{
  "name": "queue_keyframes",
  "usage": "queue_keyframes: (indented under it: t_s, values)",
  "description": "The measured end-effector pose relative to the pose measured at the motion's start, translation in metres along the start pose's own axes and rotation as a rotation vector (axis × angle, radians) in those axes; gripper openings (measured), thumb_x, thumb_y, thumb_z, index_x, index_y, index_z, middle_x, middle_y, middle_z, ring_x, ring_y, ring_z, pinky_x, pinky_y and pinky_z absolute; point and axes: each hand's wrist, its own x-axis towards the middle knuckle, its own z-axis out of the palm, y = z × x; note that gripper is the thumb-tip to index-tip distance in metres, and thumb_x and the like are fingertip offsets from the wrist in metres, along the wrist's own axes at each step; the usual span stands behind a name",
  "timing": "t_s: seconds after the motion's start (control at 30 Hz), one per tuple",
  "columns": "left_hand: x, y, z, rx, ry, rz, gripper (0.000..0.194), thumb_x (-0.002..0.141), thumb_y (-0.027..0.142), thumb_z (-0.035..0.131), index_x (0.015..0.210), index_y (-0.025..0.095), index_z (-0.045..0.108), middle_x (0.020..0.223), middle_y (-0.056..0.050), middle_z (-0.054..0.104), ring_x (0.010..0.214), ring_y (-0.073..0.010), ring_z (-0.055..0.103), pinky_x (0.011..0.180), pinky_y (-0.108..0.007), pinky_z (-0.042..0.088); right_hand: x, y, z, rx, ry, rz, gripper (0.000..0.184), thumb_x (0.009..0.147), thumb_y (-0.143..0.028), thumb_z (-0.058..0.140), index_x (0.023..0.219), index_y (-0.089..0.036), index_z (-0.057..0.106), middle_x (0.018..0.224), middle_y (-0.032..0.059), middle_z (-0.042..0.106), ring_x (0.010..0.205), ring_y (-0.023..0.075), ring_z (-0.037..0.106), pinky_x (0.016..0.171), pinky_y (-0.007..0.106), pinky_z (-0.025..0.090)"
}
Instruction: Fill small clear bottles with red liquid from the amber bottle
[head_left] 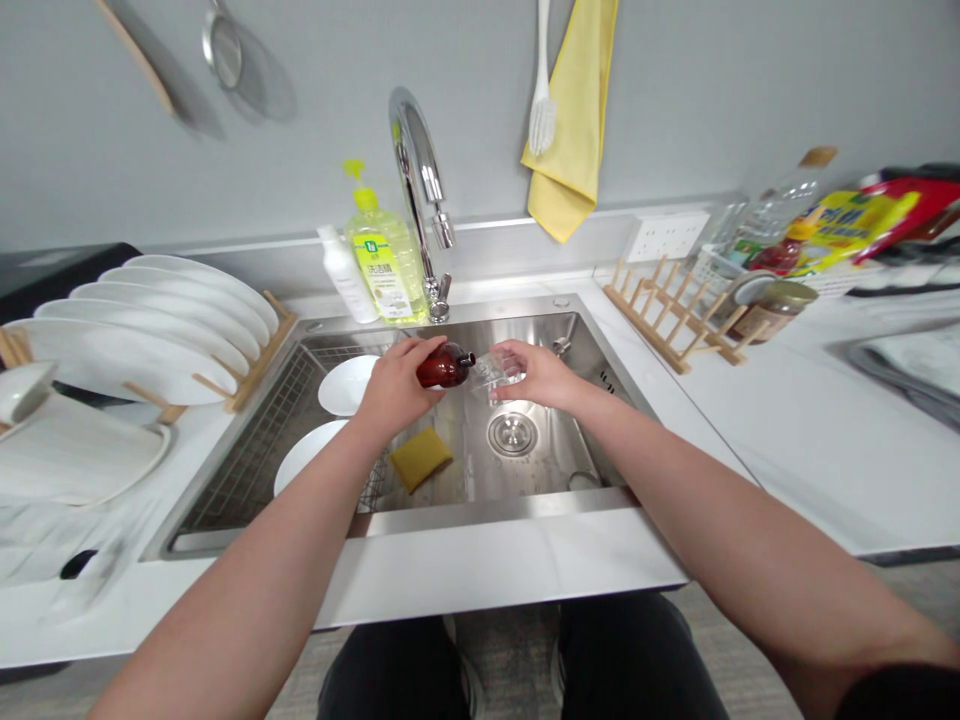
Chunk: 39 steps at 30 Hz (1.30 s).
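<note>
Bare forearms [225, 600] run out over the front rim of the brushed stainless-steel sink [495, 511], and both hands work above the basin. My left hand [394, 385] is closed around a dark amber bottle with a black neck [446, 366], fingers wrapped on its body, neck tipped toward my right hand [540, 375]. That hand pinches a clear drinking glass [496, 368] between fingers and thumb, tilted, its rim right by the bottle neck. Main risk: the glass is small and held lightly, so a wet or loose pinch could let it drop onto the steel and chip or crack. The bottle neck could also knock the rim if my hands close in. Under the hands is open steel around the round metal drain [513, 433], with a yellow sponge [420, 458] on the floor left of it. Two white round plates [349, 385] lean on the wire sink rack [251, 440] by my left wrist, so moving left is tight. Chrome gooseneck faucet [416, 170] stands behind, with more room to the right.
</note>
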Motion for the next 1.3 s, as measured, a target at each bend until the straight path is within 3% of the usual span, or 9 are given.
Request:
queue_keyframes:
  t_s: [0.6,1.3]
  values:
    - [-0.001,0.007,-0.005,0.146,-0.045,-0.024,0.080,0.083,0.023,0.085,0.161,0.032,0.067,0.149,-0.010,0.073,0.132,-0.0364,0.072,0.118,-0.053,0.055,-0.001,0.000,0.004,-0.082,-0.026,0.030,0.074,0.065,-0.042,0.108,0.128,-0.023,0.076,0.116,0.0063,0.082,0.103,0.0258,0.077,0.098,0.043,0.064]
    - [-0.001,0.017,-0.012,0.268,-0.075,-0.031,0.077,0.088,0.019,0.078,0.163,0.032,0.066,0.158,-0.008,0.073,0.143,-0.0387,0.065,0.119,-0.053,0.046,-0.003,-0.008,0.006,-0.139,0.001,0.046,0.069,0.066,-0.037,0.108,0.125,-0.023,0.075,0.115,0.0061,0.082,0.102,0.0260,0.078,0.097,0.042,0.065]
